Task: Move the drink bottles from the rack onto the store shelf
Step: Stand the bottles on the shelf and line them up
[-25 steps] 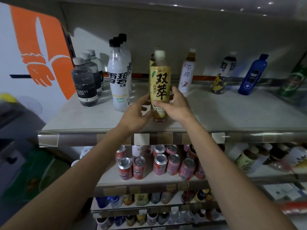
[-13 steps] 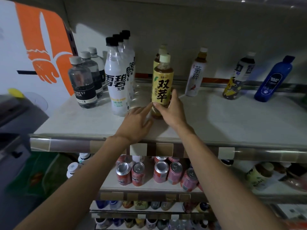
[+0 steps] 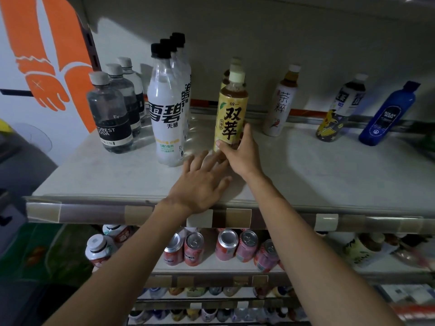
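The yellow-labelled tea bottle (image 3: 231, 116), upright on the top shelf (image 3: 329, 175), is clasped low by the right hand (image 3: 237, 156), thumb across the label. The left hand (image 3: 200, 187) is laid flat, fingers spread, just below-left of that grip, holding nothing. A white Sprite bottle (image 3: 167, 123) stands near on the left; bare shelf is left to the right.

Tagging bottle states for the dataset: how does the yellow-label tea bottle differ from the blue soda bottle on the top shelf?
The yellow-label tea bottle has a cream cap and shows brown drink; the blue soda bottle is opaque blue, cap too. The right hand grips the tea bottle; nothing touches the blue soda bottle. Both stand on the top shelf.
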{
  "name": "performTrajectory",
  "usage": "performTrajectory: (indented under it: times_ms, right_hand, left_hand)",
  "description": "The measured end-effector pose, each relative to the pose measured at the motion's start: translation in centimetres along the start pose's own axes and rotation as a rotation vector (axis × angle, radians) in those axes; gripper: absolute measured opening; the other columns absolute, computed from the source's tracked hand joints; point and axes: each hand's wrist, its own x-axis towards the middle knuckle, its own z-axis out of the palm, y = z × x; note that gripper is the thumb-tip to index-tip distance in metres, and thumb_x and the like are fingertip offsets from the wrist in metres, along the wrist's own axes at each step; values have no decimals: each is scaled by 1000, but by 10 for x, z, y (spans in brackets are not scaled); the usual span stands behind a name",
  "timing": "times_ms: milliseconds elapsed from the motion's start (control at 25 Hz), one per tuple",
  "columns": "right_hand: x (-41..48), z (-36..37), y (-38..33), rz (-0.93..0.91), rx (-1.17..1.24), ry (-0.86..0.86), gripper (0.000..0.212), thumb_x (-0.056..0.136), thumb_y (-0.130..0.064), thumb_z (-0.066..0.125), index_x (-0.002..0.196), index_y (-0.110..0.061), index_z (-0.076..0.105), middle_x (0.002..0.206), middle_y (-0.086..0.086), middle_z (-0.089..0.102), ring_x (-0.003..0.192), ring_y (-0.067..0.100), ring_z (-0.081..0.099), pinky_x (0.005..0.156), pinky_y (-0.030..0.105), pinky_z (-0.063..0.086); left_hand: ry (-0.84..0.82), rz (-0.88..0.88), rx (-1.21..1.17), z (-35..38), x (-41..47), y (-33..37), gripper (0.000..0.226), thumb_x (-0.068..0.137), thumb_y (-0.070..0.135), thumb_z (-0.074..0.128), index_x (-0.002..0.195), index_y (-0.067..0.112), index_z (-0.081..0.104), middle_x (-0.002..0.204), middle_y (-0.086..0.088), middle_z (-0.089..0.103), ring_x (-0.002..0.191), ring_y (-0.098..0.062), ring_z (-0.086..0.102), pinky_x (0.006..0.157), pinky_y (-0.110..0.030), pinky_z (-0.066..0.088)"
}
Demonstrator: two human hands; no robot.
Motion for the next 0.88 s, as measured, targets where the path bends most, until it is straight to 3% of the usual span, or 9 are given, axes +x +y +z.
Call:
performTrajectory:
  times_ms: [120,240,520,720,880]
  right_hand:
    - [1,2,-2,22,15,8,59,81,-22,78,128,-17,43,118,-2,65,101,11,63,75,16,49]
    - [-1,2,-6,48,8,13,59,81,-23,78,128,-17,43,114,-6,65,98,9,62,70,11,44]
    - [-7,5,-22,165,-95,-36,43,92,-22,66,127,-15,42,124,5,64,111,23,62,91,33,51]
    - [-12,3,-29,176,-218,-47,45,96,-24,61,133,-11,38,132,8,59,119,25,58,87,27,43]
    - [-7,-3,-30,197,-277,-113,48,97,-24,58,137,-10,34,138,9,56,126,26,54,94,28,41]
  left_hand:
    - [-66,-8,-29,-1,0,0,61,94,57,6,151,37,14,162,4,3,148,-24,-2,119,-48,-3]
    - [-99,-25,-71,-4,1,1,52,100,49,17,151,38,14,162,4,2,148,-24,-4,118,-48,-4]
    - [-154,-29,-138,-7,2,-2,50,101,46,20,150,36,21,162,5,2,148,-26,-1,117,-48,2]
    - [-203,-36,-157,-9,0,-2,51,101,44,19,152,37,13,162,7,-3,148,-28,-4,118,-50,-1]
    - [-190,-33,-115,-7,3,-4,53,101,43,22,152,36,10,162,8,-5,147,-29,-7,117,-53,-6]
